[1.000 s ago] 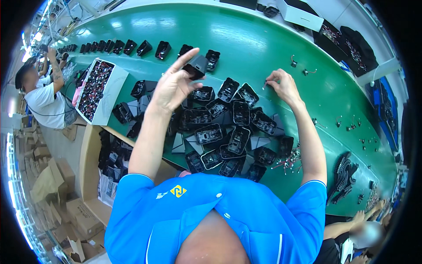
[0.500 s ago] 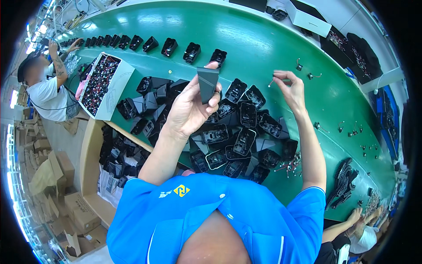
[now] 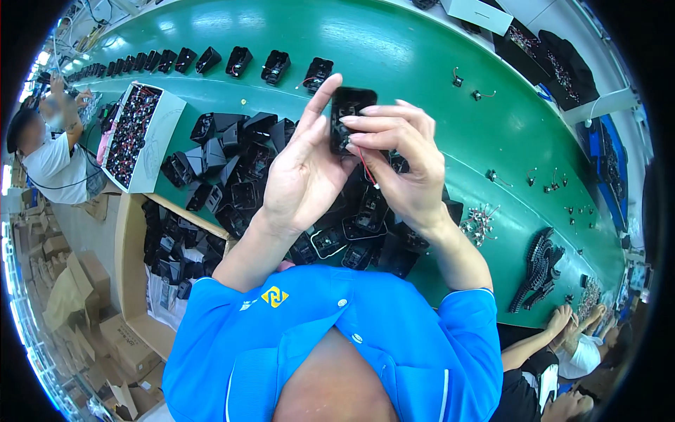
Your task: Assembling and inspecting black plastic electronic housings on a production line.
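Holding a black housing point(image 3: 344, 103) — left hand point(image 3: 302, 169) clamped, right hand point(image 3: 406, 158) touching — its grip unclear.

**Bare left hand point(image 3: 302, 165) and bare right hand point(image 3: 404, 151) brought near each other**

The bare left forearm point(image 3: 249, 253) rises and leans inward; its palm point(image 3: 292, 190) is turned upward, with one digit stretched long. The bare right forearm point(image 3: 464, 260) leans to the left, and the right fingers point(image 3: 397, 116) point across, slightly bent (the tips of some are difficult to see).
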The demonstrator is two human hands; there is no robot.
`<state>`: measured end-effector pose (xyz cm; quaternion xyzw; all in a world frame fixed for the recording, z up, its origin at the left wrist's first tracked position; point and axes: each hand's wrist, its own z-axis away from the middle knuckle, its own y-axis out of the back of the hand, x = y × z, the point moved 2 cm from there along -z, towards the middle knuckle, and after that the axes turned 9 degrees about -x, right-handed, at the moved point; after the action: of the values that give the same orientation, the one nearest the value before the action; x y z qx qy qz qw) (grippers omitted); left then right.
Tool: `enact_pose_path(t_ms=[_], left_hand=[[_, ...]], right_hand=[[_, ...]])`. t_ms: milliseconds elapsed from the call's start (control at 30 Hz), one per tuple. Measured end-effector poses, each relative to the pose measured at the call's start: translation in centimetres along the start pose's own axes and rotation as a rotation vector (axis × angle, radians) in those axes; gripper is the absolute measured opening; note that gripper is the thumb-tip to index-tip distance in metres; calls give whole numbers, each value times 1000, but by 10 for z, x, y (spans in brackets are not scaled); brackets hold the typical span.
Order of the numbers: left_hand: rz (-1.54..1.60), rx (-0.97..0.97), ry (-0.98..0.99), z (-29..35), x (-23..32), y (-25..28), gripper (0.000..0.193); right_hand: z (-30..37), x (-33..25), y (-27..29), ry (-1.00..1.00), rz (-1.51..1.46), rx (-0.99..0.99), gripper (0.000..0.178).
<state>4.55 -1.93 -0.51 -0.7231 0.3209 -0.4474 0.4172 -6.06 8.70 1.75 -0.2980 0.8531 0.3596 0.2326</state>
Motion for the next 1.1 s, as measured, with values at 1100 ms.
enact_pose_path(t_ms=[1100], left_hand=[[-822, -55, -75, 9, 5, -22, 54]], right_hand=[[11, 22, -7, 49, 82, 359, 18]])
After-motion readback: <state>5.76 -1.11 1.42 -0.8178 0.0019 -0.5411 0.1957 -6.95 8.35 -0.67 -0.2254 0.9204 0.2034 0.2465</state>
